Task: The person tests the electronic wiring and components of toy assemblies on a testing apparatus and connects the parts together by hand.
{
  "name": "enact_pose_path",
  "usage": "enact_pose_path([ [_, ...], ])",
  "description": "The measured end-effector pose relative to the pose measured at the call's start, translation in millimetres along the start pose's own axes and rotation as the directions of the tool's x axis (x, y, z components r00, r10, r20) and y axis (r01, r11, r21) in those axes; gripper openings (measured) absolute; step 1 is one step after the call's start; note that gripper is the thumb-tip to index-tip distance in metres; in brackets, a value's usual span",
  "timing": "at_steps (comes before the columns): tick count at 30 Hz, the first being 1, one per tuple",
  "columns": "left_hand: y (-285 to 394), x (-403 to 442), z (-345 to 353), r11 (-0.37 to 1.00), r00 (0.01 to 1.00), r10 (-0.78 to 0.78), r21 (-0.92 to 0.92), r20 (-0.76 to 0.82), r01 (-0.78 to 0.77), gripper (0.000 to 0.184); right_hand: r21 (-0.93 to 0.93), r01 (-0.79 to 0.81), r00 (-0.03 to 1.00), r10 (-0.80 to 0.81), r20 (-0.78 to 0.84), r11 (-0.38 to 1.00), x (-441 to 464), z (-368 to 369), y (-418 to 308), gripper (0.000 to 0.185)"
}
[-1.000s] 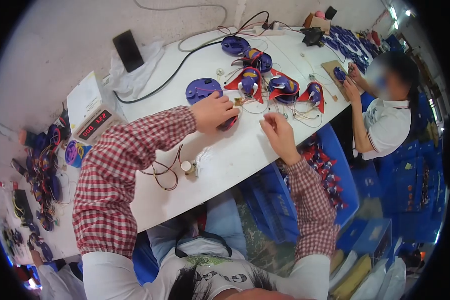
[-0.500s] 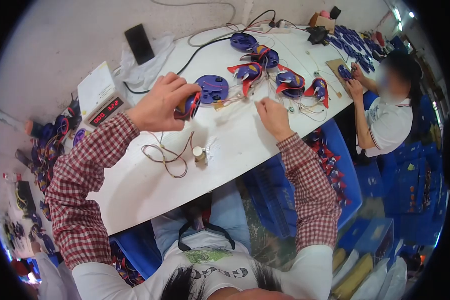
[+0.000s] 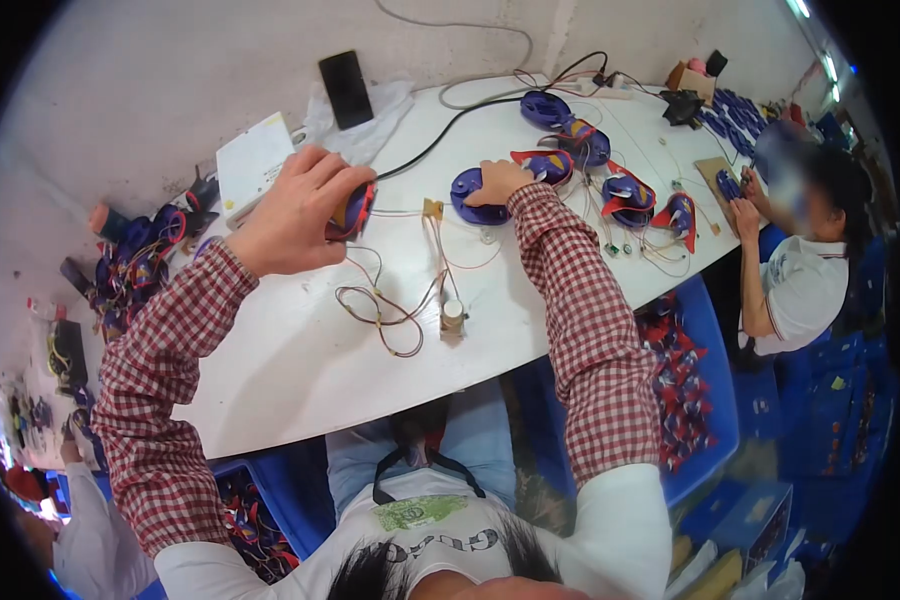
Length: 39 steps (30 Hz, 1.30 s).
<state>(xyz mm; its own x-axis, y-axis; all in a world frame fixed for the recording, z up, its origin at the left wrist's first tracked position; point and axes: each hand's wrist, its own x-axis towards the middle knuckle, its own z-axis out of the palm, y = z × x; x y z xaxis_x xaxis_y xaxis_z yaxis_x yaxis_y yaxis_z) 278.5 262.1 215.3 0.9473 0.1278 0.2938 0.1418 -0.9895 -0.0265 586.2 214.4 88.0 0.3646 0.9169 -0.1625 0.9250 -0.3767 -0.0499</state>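
My left hand (image 3: pixel 295 210) is raised over the left part of the white table, its fingers closed round a purple and red shell part (image 3: pixel 352 212). Wires run from that part to a small tan board (image 3: pixel 432 209). My right hand (image 3: pixel 503 184) grips the edge of a round purple shell (image 3: pixel 467 197) lying on the table. Nearer to me, a small white cylindrical part (image 3: pixel 452 310) stands beside a loop of thin wires (image 3: pixel 380 318). Several purple and red shells, one of them here (image 3: pixel 628 198), lie with wires to the right of my right hand.
A white box (image 3: pixel 254 166), a black phone (image 3: pixel 346 90) on a plastic bag and a black cable (image 3: pixel 440 140) lie at the back. Blue bins (image 3: pixel 722 420) with red parts stand below the table edge. A co-worker (image 3: pixel 805 255) sits at the right.
My left hand lifted the purple and red part off the table and carried it left. My right hand moved from the table's middle onto the round purple shell. The view shifted.
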Motion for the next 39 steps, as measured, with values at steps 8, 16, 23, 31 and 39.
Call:
enact_pose_path([
  [8,-2.0,-10.7,24.8,0.998,1.000,-0.027,-0.050,-0.008,0.026,0.068,0.456,-0.104,0.991,0.130,-0.026,0.884,-1.2,5.2,31.8,0.095],
  [16,-6.2,58.2,54.9,0.985,0.924,-0.100,0.092,-0.370,0.144,0.062,0.961,0.258,0.894,0.402,-0.200,-0.096,-30.5,1.4,86.2,0.060],
  [23,-32.2,62.5,11.0,0.970,0.805,-0.058,0.158,-0.591,0.186,0.062,0.870,0.421,0.807,0.544,-0.229,-0.259,-80.2,-49.7,123.5,0.038],
  [31,-33.7,33.6,-32.3,0.975,0.824,0.024,0.195,-0.567,0.106,0.064,0.833,0.515,0.820,0.403,-0.408,-0.204,-123.9,-120.6,108.5,0.030],
  [39,-2.8,-19.6,-131.6,0.996,0.870,0.015,0.083,-0.493,0.030,0.076,0.878,0.395,0.916,0.186,-0.355,-0.269,-159.9,-157.5,77.3,0.029],
])
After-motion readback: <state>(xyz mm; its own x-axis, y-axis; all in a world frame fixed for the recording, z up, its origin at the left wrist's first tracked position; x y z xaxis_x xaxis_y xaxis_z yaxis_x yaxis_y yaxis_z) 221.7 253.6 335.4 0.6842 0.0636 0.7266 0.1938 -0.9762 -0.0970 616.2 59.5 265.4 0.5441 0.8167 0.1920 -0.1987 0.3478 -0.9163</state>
